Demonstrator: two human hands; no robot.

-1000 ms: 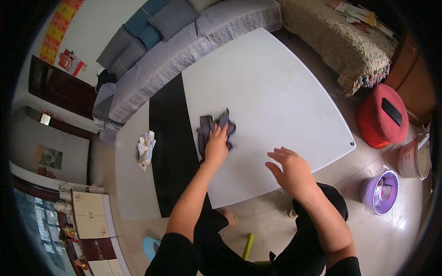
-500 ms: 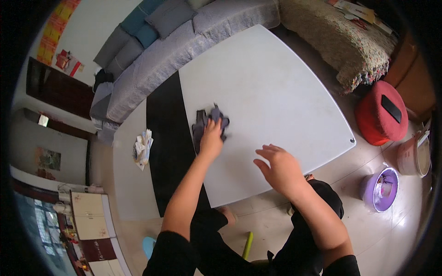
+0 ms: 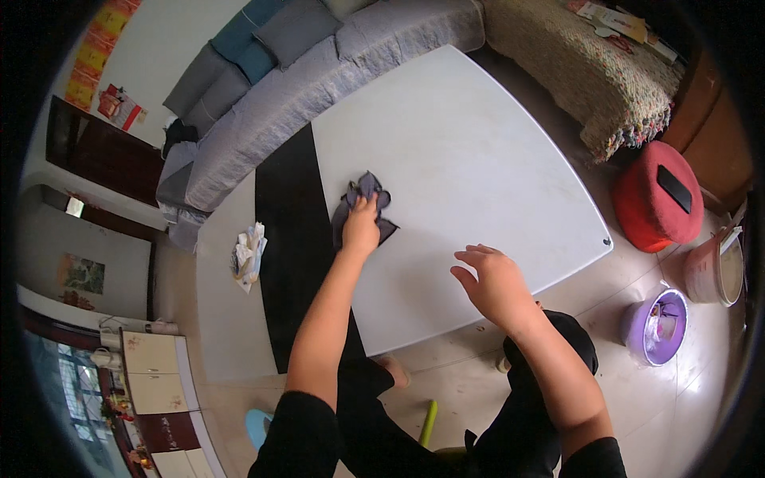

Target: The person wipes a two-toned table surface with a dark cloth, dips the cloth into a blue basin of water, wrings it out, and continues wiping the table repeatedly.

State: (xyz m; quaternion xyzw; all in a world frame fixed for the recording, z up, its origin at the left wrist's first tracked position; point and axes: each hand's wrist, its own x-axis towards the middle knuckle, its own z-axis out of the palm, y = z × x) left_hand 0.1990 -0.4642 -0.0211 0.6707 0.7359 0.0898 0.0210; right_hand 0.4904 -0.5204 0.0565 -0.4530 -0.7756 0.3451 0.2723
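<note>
A dark grey cloth (image 3: 385, 227), crumpled and with pointed corners, lies on the white table top (image 3: 446, 143) beside its black band. My left hand (image 3: 361, 229) presses down on the cloth, its fingers dug into the bunched fabric. Above the table's near right part hovers my right hand (image 3: 496, 288), empty, with thumb and fingers apart. Left of the black band (image 3: 291, 239) sits an opened pack of tissues (image 3: 249, 253), white tissue sticking out.
A grey covered sofa (image 3: 271, 119) borders the table's far side. To the right stand a red stool (image 3: 645, 207) with a black phone (image 3: 675, 189) on it, a purple bucket (image 3: 635, 331) and a pinkish bucket (image 3: 701, 275). My legs are at the near edge.
My left hand has shifted slightly left and up with the cloth, whose corners now spread wider. My right hand has moved a little to the right.
</note>
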